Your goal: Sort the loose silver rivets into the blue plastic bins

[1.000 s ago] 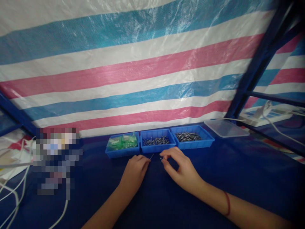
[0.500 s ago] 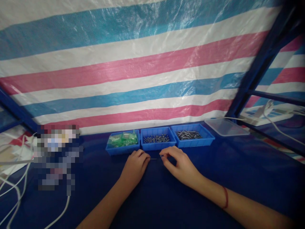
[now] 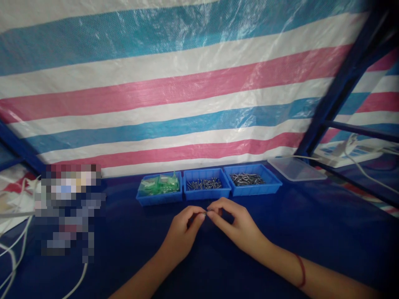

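Note:
In the middle of the head view, my left hand [image 3: 183,228] and my right hand [image 3: 238,220] meet fingertip to fingertip just above the dark blue table. My left thumb and finger pinch a small metal piece [image 3: 205,214], mostly hidden by the fingers. The right thumb and index finger are also closed in a pinch, on something too small to make out. Beyond the hands stand a blue bin of short screws [image 3: 207,196], a blue bin of longer nail-like metal pieces [image 3: 257,190] and, to the left, a blue bin holding green plastic bags [image 3: 160,199].
A translucent plastic lid [image 3: 297,169] lies right of the bins. White cables [image 3: 77,282] and blurred-out items sit on the left. A striped plastic sheet [image 3: 174,95] hangs behind, between dark blue frame posts [image 3: 330,95].
My hands have come together and lie slightly nearer to me. The thin metal piece that spanned the gap between them is now mostly covered by fingertips.

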The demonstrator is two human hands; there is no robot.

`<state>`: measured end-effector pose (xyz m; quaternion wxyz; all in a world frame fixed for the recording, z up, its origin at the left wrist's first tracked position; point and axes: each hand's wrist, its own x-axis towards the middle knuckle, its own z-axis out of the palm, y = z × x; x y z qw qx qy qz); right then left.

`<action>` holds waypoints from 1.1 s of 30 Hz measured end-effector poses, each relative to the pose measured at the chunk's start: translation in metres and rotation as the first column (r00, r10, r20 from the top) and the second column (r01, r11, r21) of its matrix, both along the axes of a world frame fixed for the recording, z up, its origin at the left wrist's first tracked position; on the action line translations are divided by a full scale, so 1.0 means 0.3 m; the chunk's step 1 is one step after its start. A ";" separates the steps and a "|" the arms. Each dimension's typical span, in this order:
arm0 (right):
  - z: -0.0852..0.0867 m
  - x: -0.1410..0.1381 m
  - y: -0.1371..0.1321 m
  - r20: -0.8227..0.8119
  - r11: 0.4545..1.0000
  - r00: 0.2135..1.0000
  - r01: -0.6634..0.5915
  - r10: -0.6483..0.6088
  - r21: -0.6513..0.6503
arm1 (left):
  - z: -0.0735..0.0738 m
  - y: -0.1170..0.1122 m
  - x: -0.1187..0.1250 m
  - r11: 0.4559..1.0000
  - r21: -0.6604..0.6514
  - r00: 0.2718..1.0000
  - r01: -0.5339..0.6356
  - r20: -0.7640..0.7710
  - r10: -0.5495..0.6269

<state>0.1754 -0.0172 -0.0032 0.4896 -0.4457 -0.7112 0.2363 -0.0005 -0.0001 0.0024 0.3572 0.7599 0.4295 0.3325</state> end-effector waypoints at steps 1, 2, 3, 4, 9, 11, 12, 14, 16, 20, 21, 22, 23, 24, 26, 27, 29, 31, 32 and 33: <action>0.001 0.000 -0.001 -0.005 1.000 1.000 -0.009 0.008 -0.001 | -0.002 -0.001 0.001 1.000 -0.008 1.000 0.007 -0.005 -0.007; 0.001 0.000 -0.002 -0.009 1.000 1.000 -0.016 0.016 -0.002 | -0.004 -0.002 0.002 1.000 -0.012 1.000 0.016 -0.009 -0.016; 0.001 0.000 -0.003 -0.012 1.000 1.000 -0.022 0.022 -0.004 | -0.005 -0.001 0.003 1.000 -0.014 1.000 0.027 -0.009 -0.027; 0.001 -0.001 -0.004 -0.012 1.000 1.000 -0.026 0.026 -0.005 | -0.006 -0.001 0.003 0.999 -0.014 0.999 0.038 -0.007 -0.038; -0.001 -0.001 -0.008 -0.009 0.999 1.000 -0.030 0.030 -0.012 | -0.002 0.004 0.001 0.996 0.001 0.996 0.092 -0.013 -0.092; 0.000 0.000 -0.009 -0.011 0.999 0.999 -0.032 0.032 -0.006 | 0.000 0.005 0.001 0.994 0.021 0.994 0.109 -0.028 -0.109; 0.001 0.000 -0.010 -0.012 0.999 0.999 -0.033 0.033 -0.002 | 0.000 0.005 0.001 0.993 0.028 0.993 0.114 -0.034 -0.113; 0.003 0.000 -0.012 -0.016 0.999 0.999 -0.036 0.036 0.002 | 0.000 0.005 0.000 0.992 0.035 0.992 0.117 -0.039 -0.116; 0.004 -0.001 -0.013 -0.022 0.999 0.999 -0.040 0.040 -0.001 | -0.001 0.005 0.000 0.993 0.036 0.993 0.111 -0.034 -0.110; 0.004 -0.002 -0.012 -0.031 0.999 0.999 -0.039 0.039 -0.001 | -0.004 0.004 0.000 0.997 0.053 0.998 0.055 -0.023 -0.054; 0.004 -0.002 -0.011 -0.032 0.999 0.999 -0.037 0.037 0.000 | -0.005 0.005 0.000 0.998 0.057 0.999 0.039 -0.019 -0.038; 0.004 0.000 -0.009 -0.033 0.999 0.999 -0.036 0.036 -0.001 | -0.006 0.005 -0.001 0.998 0.061 1.000 0.023 -0.012 -0.022; 0.004 0.001 -0.007 -0.034 0.999 0.999 -0.034 0.034 -0.002 | -0.008 0.006 -0.002 0.998 0.063 1.000 0.011 -0.002 -0.011; 0.005 0.003 -0.005 -0.035 1.000 0.999 -0.031 0.031 -0.004 | -0.008 0.006 -0.003 0.998 0.065 1.000 0.001 0.009 -0.001; 0.006 0.006 -0.001 -0.038 1.000 0.999 -0.024 0.024 -0.008 | -0.008 0.006 -0.005 0.997 0.075 0.999 -0.013 0.033 0.011; 0.006 0.007 0.000 -0.037 1.000 0.999 -0.024 0.023 -0.010 | -0.006 0.006 -0.006 0.996 0.084 0.999 -0.022 0.044 0.019; 0.007 0.005 0.000 -0.030 0.999 0.999 -0.031 0.030 -0.014 | -0.001 0.005 -0.008 0.993 0.109 0.997 -0.043 0.064 0.036; 0.009 0.002 -0.003 -0.015 0.998 0.998 -0.056 0.055 -0.011 | 0.006 0.003 -0.008 0.989 0.135 0.996 -0.062 0.078 0.052; 0.011 0.001 -0.003 -0.001 0.997 0.997 -0.074 0.074 -0.005 | 0.010 0.003 -0.008 0.988 0.141 0.995 -0.067 0.078 0.056; 0.015 0.004 -0.002 0.015 0.996 0.996 -0.092 0.091 0.006 | 0.012 0.002 -0.008 0.988 0.141 0.995 -0.069 0.075 0.059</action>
